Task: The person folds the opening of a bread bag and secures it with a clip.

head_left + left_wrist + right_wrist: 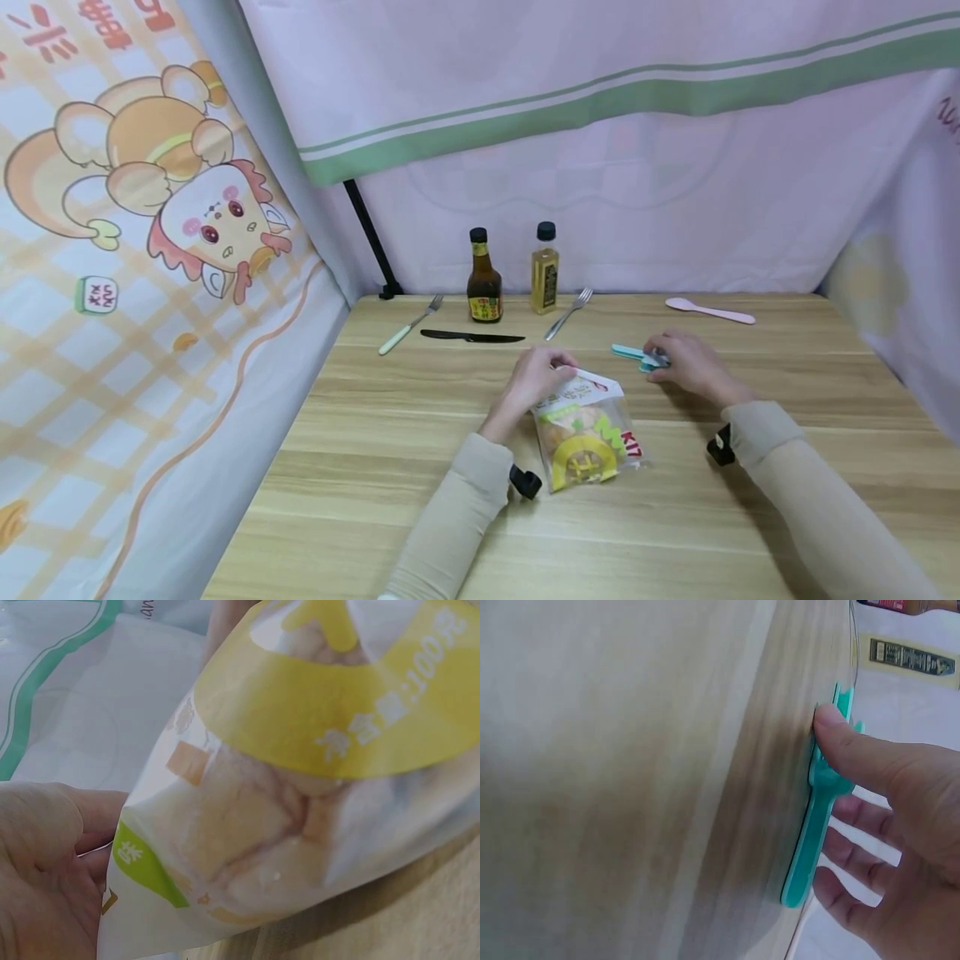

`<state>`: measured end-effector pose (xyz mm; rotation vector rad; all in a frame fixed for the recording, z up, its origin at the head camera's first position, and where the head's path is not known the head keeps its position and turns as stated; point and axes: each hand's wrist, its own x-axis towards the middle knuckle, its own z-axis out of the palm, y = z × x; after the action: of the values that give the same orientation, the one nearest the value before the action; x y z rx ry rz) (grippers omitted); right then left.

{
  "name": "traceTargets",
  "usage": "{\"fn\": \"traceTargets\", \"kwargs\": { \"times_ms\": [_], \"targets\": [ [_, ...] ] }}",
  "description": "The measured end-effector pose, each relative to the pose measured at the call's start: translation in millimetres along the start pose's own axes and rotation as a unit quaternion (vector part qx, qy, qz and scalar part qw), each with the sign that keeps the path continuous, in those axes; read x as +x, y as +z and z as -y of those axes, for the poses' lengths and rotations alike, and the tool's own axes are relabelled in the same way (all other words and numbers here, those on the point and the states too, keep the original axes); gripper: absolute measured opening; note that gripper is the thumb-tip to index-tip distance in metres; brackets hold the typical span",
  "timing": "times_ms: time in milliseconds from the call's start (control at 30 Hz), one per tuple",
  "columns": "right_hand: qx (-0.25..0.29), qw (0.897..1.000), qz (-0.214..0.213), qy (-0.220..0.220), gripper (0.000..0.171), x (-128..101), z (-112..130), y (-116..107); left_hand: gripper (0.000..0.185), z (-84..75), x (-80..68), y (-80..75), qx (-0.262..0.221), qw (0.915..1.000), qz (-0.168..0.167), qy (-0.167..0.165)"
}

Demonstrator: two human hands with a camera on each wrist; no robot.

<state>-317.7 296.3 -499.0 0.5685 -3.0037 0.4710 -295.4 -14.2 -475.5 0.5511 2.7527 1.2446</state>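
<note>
A clear snack bag (588,437) with a yellow and green label lies on the wooden table (390,467), near the middle. My left hand (536,375) pinches its top edge. In the left wrist view the bag (300,787) fills the frame, with pale pieces of food inside, and the left hand (45,877) is beside its upper corner. To the right, my right hand (686,362) holds one end of a teal plastic tool (630,352) that lies on the table. The right wrist view shows the right hand (855,780) with the thumb pressed on the teal tool (814,825) and the fingers on its other side.
Along the back of the table stand a dark sauce bottle (483,279) and a pale oil bottle (545,271). A green-handled fork (408,327), a black knife (472,337), a metal fork (568,314) and a pink spoon (708,311) lie there. Fabric walls close in the left, back and right.
</note>
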Motion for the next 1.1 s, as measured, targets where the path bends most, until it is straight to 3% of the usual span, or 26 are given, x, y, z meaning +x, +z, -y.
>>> {"fn": "traceTargets", "kwargs": {
  "times_ms": [267,533,833,1100],
  "targets": [
    [0.013,1.0,0.013,-0.023,0.036,5.4,-7.4,-8.0,0.011,-0.3,-0.7,0.1,-0.009,0.9999,0.003,-0.012],
    [0.003,0.999,-0.008,-0.049,0.022,4.1,-14.1,-11.6,0.01,-0.2,0.0,-0.2,-0.013,0.9998,0.003,-0.013],
    [-0.018,0.998,-0.028,-0.057,0.041,-0.4,-20.4,-12.3,0.01,0.2,-1.0,0.1,-0.013,0.9998,0.004,-0.016],
    [-0.032,0.998,-0.043,-0.033,0.044,3.3,-25.9,-5.9,0.01,-0.8,-1.8,-0.2,-0.022,0.9996,0.008,-0.015]
  ]
}}
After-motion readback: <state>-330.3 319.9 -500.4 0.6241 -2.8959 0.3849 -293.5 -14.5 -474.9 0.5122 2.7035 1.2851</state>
